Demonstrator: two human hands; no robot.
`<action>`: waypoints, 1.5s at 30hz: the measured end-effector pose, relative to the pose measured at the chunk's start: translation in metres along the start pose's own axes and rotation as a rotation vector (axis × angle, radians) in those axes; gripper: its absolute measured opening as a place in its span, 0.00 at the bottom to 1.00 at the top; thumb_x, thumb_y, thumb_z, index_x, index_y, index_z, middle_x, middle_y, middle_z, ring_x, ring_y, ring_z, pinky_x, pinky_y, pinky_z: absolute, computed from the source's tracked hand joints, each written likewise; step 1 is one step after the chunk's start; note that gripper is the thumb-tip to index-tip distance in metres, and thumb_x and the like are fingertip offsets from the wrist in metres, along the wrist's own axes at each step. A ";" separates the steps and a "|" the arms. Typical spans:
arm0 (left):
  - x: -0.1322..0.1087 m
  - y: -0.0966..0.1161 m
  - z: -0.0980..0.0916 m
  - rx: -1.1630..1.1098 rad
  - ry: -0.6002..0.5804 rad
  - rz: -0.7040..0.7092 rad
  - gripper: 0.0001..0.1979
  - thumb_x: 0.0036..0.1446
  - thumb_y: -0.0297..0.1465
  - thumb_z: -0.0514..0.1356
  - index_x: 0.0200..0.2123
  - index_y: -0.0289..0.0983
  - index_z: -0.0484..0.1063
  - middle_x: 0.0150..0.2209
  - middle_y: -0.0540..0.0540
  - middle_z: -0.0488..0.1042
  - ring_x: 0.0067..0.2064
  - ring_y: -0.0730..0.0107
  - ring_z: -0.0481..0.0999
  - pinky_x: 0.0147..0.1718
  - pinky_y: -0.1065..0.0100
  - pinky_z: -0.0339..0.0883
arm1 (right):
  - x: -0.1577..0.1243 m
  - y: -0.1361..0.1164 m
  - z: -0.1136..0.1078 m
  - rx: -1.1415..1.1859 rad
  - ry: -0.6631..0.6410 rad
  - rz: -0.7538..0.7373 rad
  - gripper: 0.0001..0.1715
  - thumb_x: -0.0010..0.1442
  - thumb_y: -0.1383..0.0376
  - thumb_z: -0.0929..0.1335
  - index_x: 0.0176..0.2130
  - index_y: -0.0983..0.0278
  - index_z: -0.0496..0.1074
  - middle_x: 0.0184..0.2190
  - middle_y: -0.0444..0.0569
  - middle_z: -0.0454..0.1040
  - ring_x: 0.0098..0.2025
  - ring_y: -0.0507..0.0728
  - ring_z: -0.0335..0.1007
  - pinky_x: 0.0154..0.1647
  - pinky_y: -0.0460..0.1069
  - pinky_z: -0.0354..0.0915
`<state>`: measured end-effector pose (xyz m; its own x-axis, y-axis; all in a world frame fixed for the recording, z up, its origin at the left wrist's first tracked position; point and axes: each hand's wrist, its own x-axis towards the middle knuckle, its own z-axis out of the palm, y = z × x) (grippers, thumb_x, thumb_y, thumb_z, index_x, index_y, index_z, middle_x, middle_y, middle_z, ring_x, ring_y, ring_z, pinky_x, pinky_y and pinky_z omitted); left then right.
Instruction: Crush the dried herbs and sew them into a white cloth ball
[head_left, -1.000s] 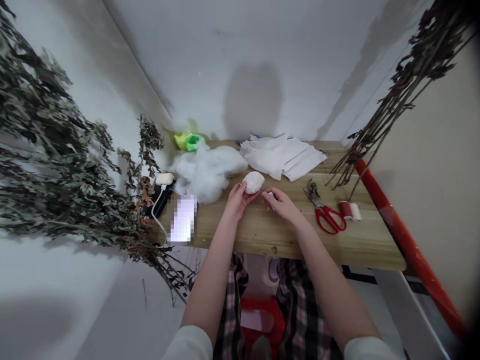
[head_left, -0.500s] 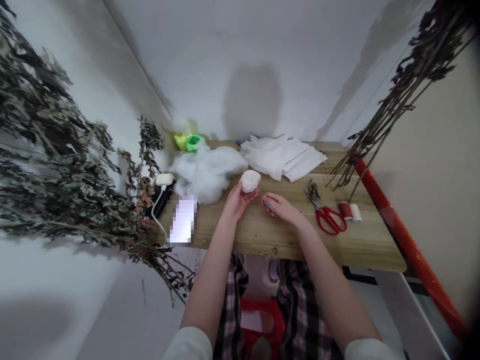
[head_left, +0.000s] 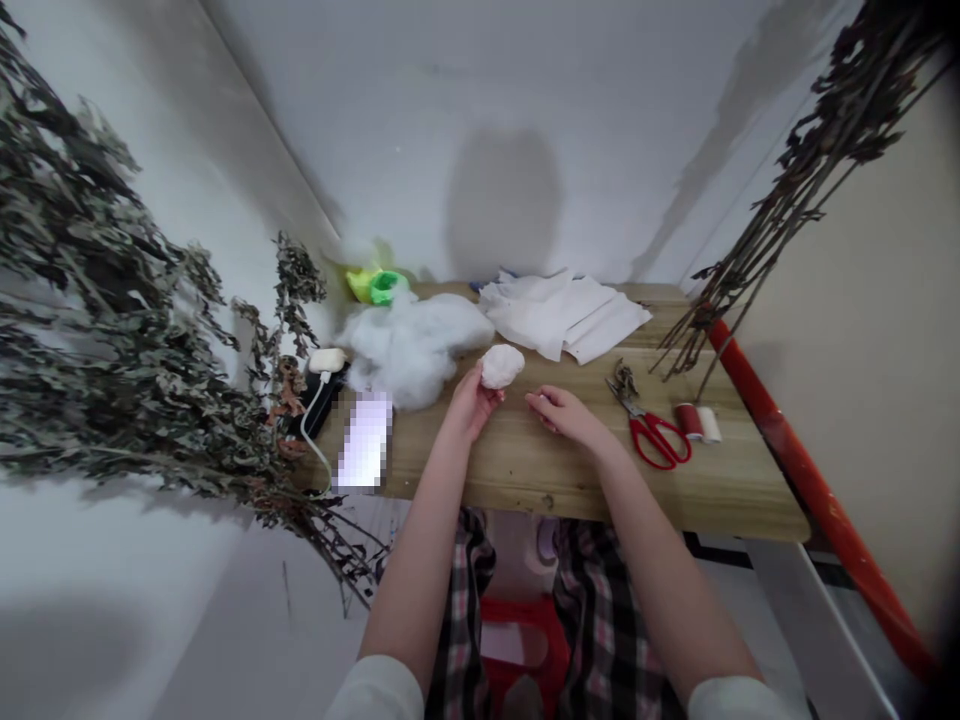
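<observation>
My left hand [head_left: 470,400] is closed around a rounded, white, puckered cloth ball [head_left: 502,367], which it holds up over the table's middle. A short way to the right, my right hand [head_left: 556,411] has its fingers pressed together in a pinch. Whatever lies between those fingers is too small to make out. White fluffy stuffing [head_left: 409,345] is heaped to the left of the ball. Behind it are sheets of white cloth [head_left: 562,312]. On the right lie red-handled scissors [head_left: 660,440], close to a dark red thread spool [head_left: 688,421] and a white thread spool [head_left: 709,425].
A phone with a blurred-out screen [head_left: 364,440] and a white charger with its cable [head_left: 328,360] are at the table's left. Yellow and green bags [head_left: 379,285] stand at the back. Dried plant bunches [head_left: 172,330] hang along both sides. A red pole [head_left: 802,460] borders the right edge.
The cloth ball has been turned in my left hand, whose fingers have curled in more. My right hand has rotated slightly and its fingers are tucked closer together.
</observation>
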<state>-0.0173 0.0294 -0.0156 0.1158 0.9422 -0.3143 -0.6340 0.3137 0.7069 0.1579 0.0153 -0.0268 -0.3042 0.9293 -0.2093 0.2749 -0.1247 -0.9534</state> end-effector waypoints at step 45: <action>-0.004 -0.021 0.029 1.300 -0.181 0.500 0.22 0.45 0.31 0.65 0.46 0.35 0.74 0.39 0.44 0.71 0.32 0.73 0.68 0.32 0.71 0.64 | -0.012 -0.016 -0.024 0.178 0.331 -0.213 0.21 0.49 0.58 0.70 0.41 0.58 0.60 0.31 0.40 0.66 0.19 0.46 0.59 0.17 0.43 0.57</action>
<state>0.0179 0.0225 -0.0110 0.2499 0.9557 0.1555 0.5030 -0.2654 0.8226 0.1786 0.0143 -0.0037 -0.0198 0.9985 0.0502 0.0675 0.0515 -0.9964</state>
